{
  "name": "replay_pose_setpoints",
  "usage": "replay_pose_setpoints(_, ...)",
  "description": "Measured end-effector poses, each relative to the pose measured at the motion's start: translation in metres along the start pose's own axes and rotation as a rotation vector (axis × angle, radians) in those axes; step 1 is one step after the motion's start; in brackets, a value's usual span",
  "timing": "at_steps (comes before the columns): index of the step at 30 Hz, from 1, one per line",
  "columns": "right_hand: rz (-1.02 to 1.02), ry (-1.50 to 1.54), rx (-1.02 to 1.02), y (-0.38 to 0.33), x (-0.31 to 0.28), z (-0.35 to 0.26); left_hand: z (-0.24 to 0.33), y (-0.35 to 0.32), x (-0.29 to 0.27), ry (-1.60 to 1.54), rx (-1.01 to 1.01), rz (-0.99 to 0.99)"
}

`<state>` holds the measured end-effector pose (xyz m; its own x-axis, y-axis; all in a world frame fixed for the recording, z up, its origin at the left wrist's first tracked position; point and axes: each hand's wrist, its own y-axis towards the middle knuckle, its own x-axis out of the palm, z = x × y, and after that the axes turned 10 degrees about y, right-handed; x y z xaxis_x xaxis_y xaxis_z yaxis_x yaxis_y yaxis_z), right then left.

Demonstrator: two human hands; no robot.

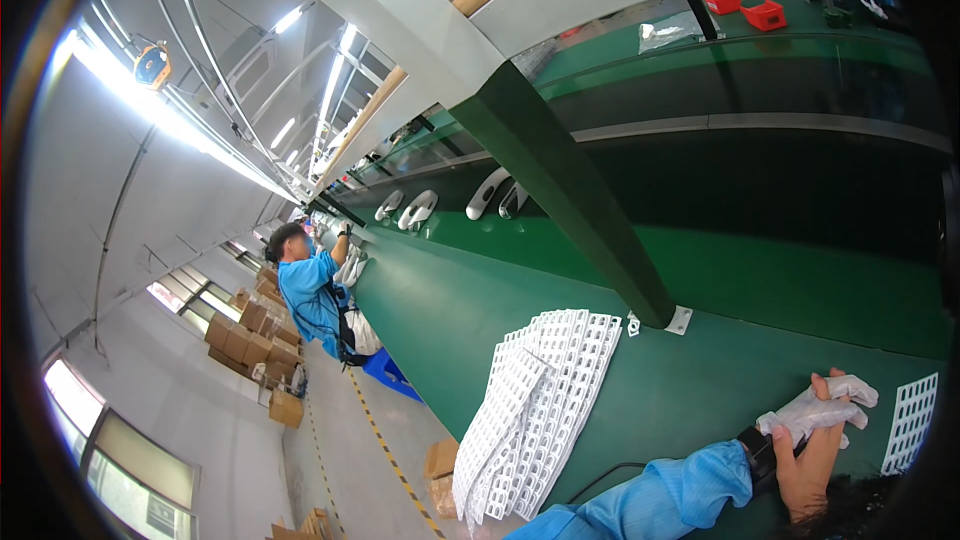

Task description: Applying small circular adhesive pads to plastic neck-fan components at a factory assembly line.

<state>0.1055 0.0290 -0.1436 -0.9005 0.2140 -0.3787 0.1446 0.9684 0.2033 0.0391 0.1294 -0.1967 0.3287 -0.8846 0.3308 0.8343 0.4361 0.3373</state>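
My left hand [799, 414] wears a thin, whitish, wrinkled glove, with a blue sleeve and a dark band at the wrist. Its gloved fingers stretch out to the right, somewhat apart, and hold nothing that I can see. My right hand [808, 475] is bare and comes up from the lower right. Its thumb and fingers close round the gloved left hand, gripping the glove; some fingertips show above it. To the right lies a white perforated sheet [911, 424] with rows of slots. A fanned stack of similar white sheets [545, 400] lies left of my hands.
A green post [570, 175] stands on the green bench [440, 280], bolted through a white foot plate. Pale curved parts [418, 210] lie on the dark green belt beyond. Red bins [764, 15] sit farther back. Another person [318, 290] in blue works down the bench. Cartons [255, 330] line the wall.
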Motion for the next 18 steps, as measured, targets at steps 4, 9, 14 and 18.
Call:
replay_pose_setpoints(4,0.014,0.063,-0.027,-0.001,0.002,0.005,0.004,0.005,-0.001,0.028,0.076,-0.024)
replay_pose_setpoints(9,0.011,0.065,-0.045,-0.001,0.001,0.005,0.009,0.004,-0.001,0.063,0.162,-0.04)
replay_pose_setpoints(14,-0.016,0.122,-0.028,0.0,-0.004,-0.006,0.014,0.003,-0.001,0.074,0.257,-0.068)
replay_pose_setpoints(18,0.044,-0.035,-0.097,-0.008,-0.016,0.004,0.017,0.013,0.024,0.035,0.091,-0.033)
